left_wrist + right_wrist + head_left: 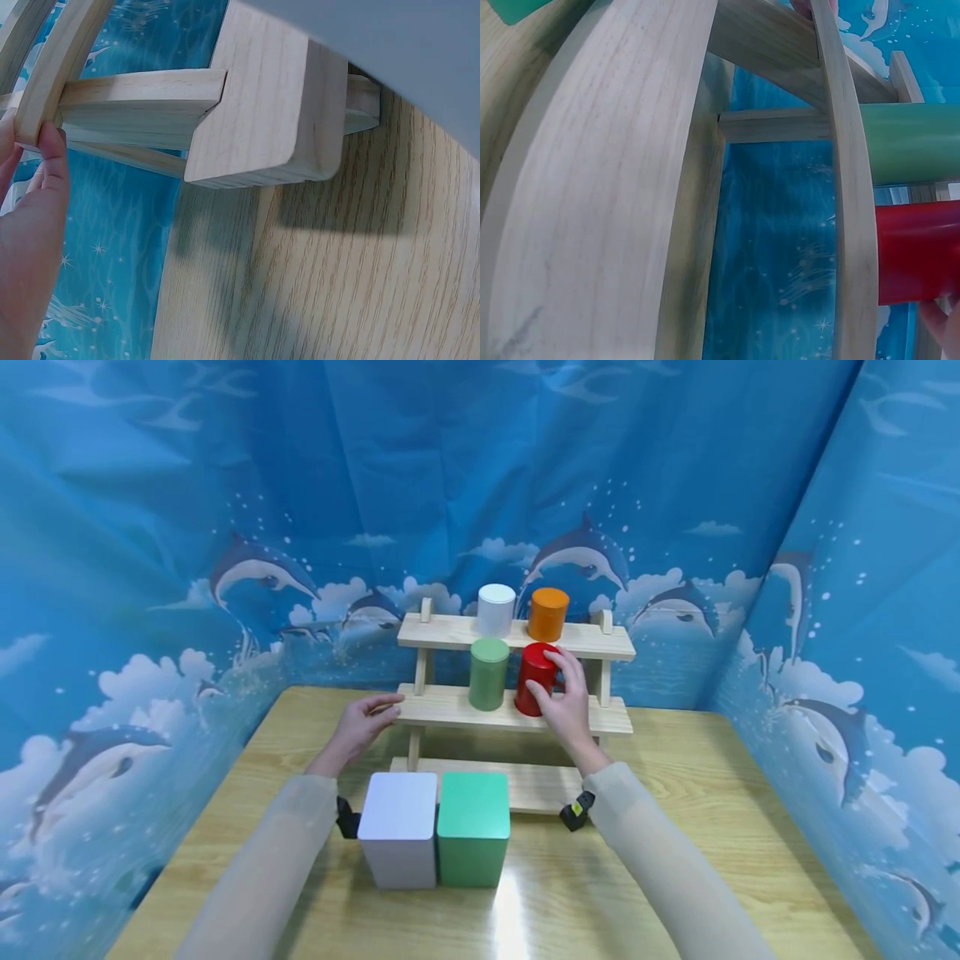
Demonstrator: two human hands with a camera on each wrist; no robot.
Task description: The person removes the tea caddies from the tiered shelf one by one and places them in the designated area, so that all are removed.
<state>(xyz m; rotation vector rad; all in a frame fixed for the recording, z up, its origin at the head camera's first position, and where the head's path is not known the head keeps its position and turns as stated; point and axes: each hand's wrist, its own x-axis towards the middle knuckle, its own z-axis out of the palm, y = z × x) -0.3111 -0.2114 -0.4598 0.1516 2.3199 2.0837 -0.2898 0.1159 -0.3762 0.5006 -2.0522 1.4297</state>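
Note:
A red mug (532,681) with a flat top and a side handle stands on the middle board of a three-step wooden shelf (450,706). My right hand (566,706) grips it from the right, thumb on the near side and fingers by the top; the right wrist view shows only a little of that hand beside the red mug (919,251). With thumb and fingers, my left hand (360,731) pinches the left end of the middle board, seen close in the left wrist view. Just left of the red mug is a green cylinder (489,675).
On the top board stand a white cylinder (495,610) and an orange cylinder (548,614). Before the shelf, a white box (397,831) and a green box (473,831) sit side by side on the wooden table (675,860). Blue dolphin-print curtains (420,468) surround the table.

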